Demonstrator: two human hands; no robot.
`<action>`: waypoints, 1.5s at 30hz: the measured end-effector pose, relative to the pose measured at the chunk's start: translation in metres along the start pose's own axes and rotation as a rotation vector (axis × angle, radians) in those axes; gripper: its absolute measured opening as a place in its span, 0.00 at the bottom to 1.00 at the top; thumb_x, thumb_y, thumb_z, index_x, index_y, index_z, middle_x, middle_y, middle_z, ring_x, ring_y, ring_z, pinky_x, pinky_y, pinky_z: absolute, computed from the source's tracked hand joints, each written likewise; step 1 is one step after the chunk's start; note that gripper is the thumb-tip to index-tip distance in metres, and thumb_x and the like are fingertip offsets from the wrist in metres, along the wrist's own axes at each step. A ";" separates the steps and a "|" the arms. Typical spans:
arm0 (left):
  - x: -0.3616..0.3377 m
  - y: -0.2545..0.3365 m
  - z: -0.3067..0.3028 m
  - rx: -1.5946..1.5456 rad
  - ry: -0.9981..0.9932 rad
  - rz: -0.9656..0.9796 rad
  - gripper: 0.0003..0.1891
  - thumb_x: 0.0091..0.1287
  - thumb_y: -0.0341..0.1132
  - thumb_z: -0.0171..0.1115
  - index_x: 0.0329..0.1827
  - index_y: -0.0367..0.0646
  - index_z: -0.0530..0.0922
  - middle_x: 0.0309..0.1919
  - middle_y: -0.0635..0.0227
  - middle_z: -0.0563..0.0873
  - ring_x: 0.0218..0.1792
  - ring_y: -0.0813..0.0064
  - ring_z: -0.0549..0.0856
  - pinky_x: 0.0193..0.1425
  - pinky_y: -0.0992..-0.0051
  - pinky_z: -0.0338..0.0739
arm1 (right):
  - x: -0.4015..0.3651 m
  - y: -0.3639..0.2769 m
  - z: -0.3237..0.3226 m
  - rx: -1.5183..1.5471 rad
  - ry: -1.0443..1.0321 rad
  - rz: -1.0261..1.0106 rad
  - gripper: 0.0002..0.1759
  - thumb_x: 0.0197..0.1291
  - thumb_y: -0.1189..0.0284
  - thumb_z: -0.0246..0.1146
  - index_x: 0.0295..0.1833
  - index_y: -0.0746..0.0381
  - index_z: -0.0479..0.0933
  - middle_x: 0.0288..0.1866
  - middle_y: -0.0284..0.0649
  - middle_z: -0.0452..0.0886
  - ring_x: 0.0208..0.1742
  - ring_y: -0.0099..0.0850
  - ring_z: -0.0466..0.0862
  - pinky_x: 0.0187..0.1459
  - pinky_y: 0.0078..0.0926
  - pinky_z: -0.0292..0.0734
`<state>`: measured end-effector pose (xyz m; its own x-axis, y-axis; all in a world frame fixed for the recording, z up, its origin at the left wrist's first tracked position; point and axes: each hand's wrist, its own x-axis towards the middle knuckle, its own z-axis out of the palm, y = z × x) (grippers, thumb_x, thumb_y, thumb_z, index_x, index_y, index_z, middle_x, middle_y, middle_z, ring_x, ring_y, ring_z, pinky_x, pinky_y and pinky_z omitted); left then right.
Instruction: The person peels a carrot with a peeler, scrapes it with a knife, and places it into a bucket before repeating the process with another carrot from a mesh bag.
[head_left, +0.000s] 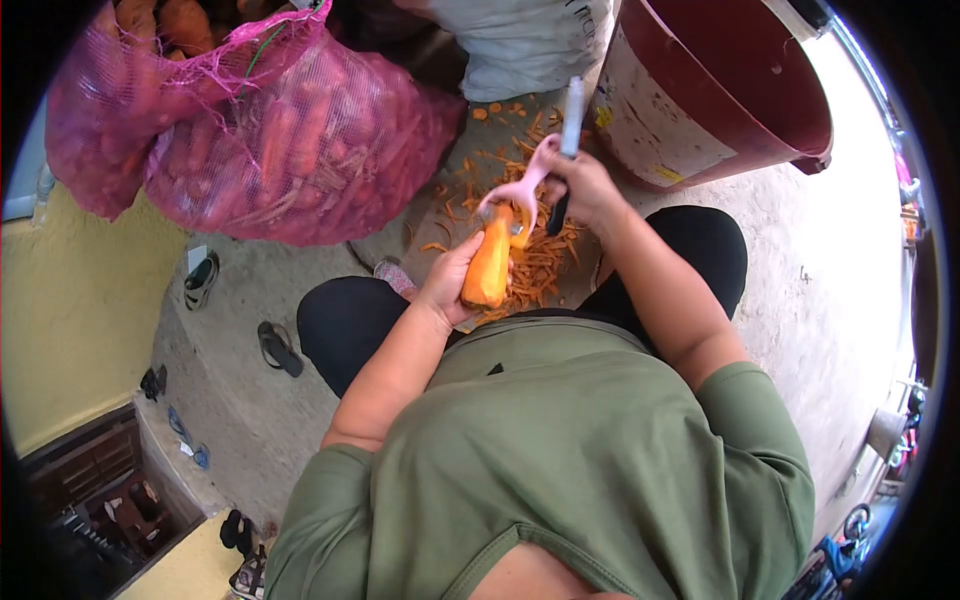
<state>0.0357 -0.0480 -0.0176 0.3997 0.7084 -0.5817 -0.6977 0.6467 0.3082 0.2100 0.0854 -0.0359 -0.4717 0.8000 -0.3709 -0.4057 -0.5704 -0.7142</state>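
One carrot [488, 268] is in hand over the ground between the person's knees. The left hand [445, 285] grasps it from behind at its lower end, with the fingers wrapped round it and the thumb along the side, so that it stands nearly upright. The right hand [585, 188] is clenched on two tools at once: a pink peeler [525, 190], whose head lies against the top of the carrot, and a knife [572, 120] with a pale handle that sticks up past the knuckles while its dark blade points down.

The carrot's visible face looks smooth and evenly orange, so it seems largely stripped. Its back is hidden by the palm, and whether skin remains there cannot be told.

Plenty of peelings [535, 270] lie in a loose heap on the concrete directly under the hands, with more strips scattered toward the red bucket [700, 150] just beyond. Judging by that heap, a good number of carrots are already done.

Far more appears to be left. The pink mesh sack [300, 150] to the left bulges with carrots and a second lobe of it hangs beside, both looking close to full. A white sack [520, 40] sits behind, between the mesh sack and the bucket. The bucket's inner wall is bare as far as it shows and its bottom is out of sight, so where the finished carrots go cannot be told.
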 end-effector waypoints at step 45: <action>0.008 0.015 -0.015 1.183 0.378 0.455 0.24 0.48 0.31 0.61 0.50 0.35 0.68 0.36 0.66 0.75 0.36 0.77 0.74 0.42 0.79 0.69 | -0.047 0.015 0.044 -1.715 0.023 0.002 0.17 0.63 0.65 0.41 0.39 0.67 0.68 0.31 0.53 0.77 0.36 0.47 0.78 0.39 0.40 0.71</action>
<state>0.0192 -0.0366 -0.0289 -0.0542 0.9291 -0.3658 0.2888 0.3653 0.8849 0.1915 0.0311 -0.0035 -0.4541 0.8106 -0.3697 0.8408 0.2527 -0.4787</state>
